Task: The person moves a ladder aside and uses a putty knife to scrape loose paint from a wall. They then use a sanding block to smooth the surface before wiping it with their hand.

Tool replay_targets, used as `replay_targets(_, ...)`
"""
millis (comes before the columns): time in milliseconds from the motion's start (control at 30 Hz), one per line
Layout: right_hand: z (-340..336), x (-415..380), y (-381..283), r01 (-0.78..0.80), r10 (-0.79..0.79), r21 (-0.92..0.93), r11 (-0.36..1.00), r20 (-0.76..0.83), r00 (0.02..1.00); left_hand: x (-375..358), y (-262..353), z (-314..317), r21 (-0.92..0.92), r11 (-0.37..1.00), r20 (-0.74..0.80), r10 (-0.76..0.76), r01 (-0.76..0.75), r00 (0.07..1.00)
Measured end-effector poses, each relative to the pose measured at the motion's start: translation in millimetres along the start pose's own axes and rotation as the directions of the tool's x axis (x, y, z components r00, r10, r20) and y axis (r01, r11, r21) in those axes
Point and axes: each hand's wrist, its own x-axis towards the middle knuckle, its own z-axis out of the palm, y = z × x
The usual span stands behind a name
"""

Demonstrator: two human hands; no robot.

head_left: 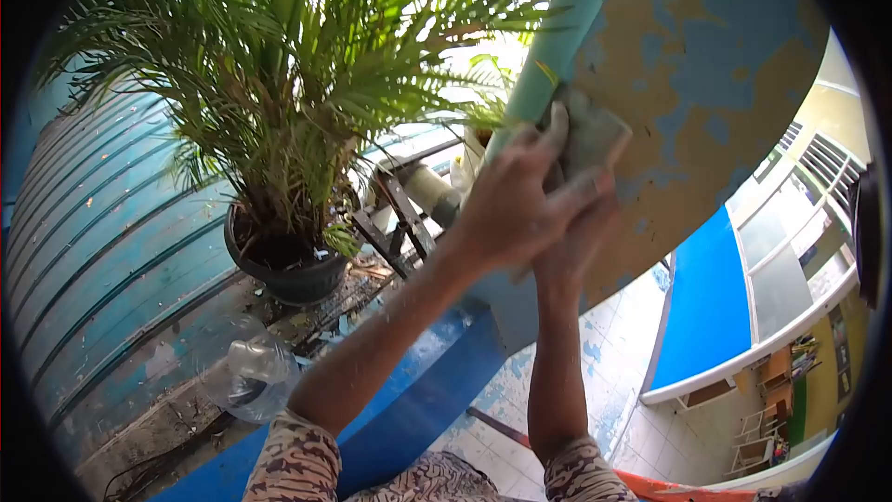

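Left hand (517,193): grip closed, thumb and fingers bracketing a grey-green block (596,134). Right hand (585,240): directly below; cannot tell its closure. The block lies upper-right of the left hand, the nearer, against the patchy painted panel (692,98); long axis blurred.

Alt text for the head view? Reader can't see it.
The left hand grips a blurred block at a curved panel, patchy blue and brown, the right hand close by. At left, a potted palm; nearer, a clear plastic container.
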Motion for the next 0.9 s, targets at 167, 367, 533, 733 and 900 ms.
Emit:
replay_targets(167, -1, -6, -5, -0.088, 0.169, 0.428, 0.900, -0.155, 0.973, 11, 19, -8, 0.078, 0.997, 0.079, -0.016, 0.010, 0.997)
replay_targets(367, -7, 0, -10, -0.004, 0.074, 0.374, 0.927, -0.172, 0.982, 10, 9, 4, 0.051, 0.995, -0.011, 0.090, -0.089, 0.996)
replay_targets(533, -12, 3, -6, -0.065, 0.086, 0.193, 0.979, -0.108, 0.990, 19, 16, -3, -0.011, 0.999, 0.001, 0.047, -0.047, 0.999)
replay_targets(733, -8, 2, 8, -0.133, 0.288, 0.634, 0.762, -0.148, 0.946, 17, 21, 3, 0.087, 0.995, 0.001, 0.049, -0.049, 0.999)
replay_targets(900, -21, 7, -10, 0.005, 0.010, 0.145, 0.989, -0.104, 0.994, 15, 21, 4, -0.026, 0.999, -0.021, 0.027, -0.027, 0.999)
